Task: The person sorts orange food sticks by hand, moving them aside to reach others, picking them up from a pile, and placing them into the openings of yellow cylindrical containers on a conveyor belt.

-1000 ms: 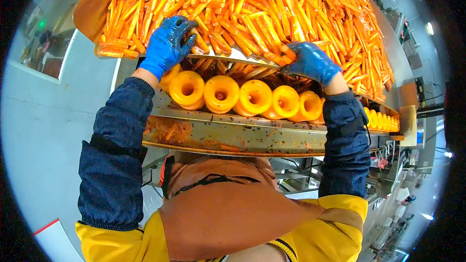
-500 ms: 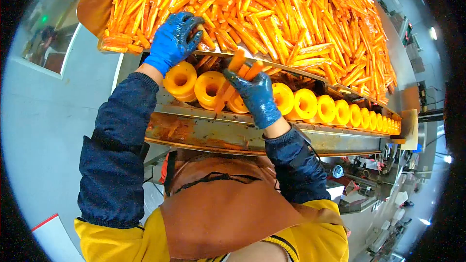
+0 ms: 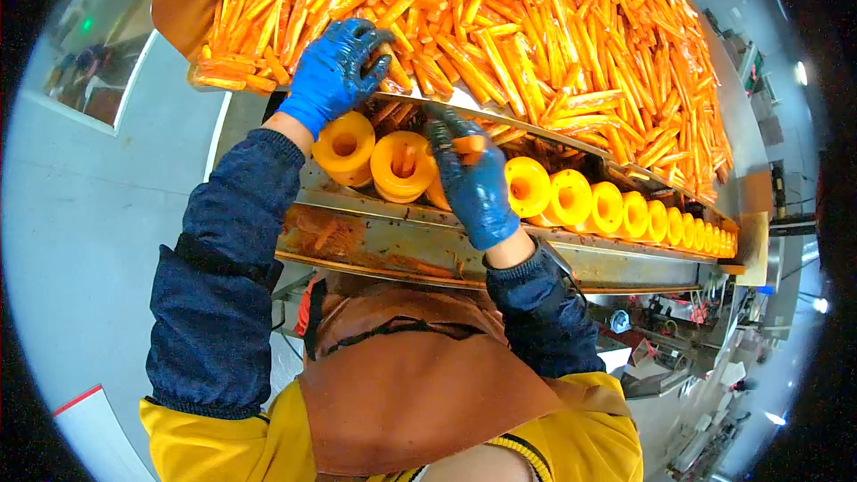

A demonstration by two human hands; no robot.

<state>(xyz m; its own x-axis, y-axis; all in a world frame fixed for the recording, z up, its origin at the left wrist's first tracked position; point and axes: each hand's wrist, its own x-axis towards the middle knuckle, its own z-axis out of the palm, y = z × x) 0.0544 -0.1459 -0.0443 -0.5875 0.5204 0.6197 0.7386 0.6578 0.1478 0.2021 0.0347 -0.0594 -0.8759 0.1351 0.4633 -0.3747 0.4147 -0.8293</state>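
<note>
My left hand (image 3: 337, 71), in a wet blue glove, rests at the near edge of a heap of glossy orange sticks (image 3: 527, 62). Its fingers curl around stick ends at the heap's edge. My right hand (image 3: 478, 183), also gloved in blue, hovers over a row of yellow ring-shaped cups. An orange stick (image 3: 469, 146) shows between its thumb and fingers; the palm hides how many it holds. Left of this hand, a cup (image 3: 401, 166) has orange stick ends inside its hole. The leftmost cup (image 3: 344, 145) sits below my left wrist.
The cup row runs right along a metal trough, with a cup (image 3: 569, 196) beyond my right hand. A stained metal ledge (image 3: 393, 245) lies in front of my brown apron (image 3: 420, 384). The tray's metal lip (image 3: 571, 136) separates heap and cups. Machinery stands at right.
The sticks that hung from my right hand over the cups have left it, and stick ends now show in the second cup. My right fingers have changed grip. My left hand stays at the heap.
</note>
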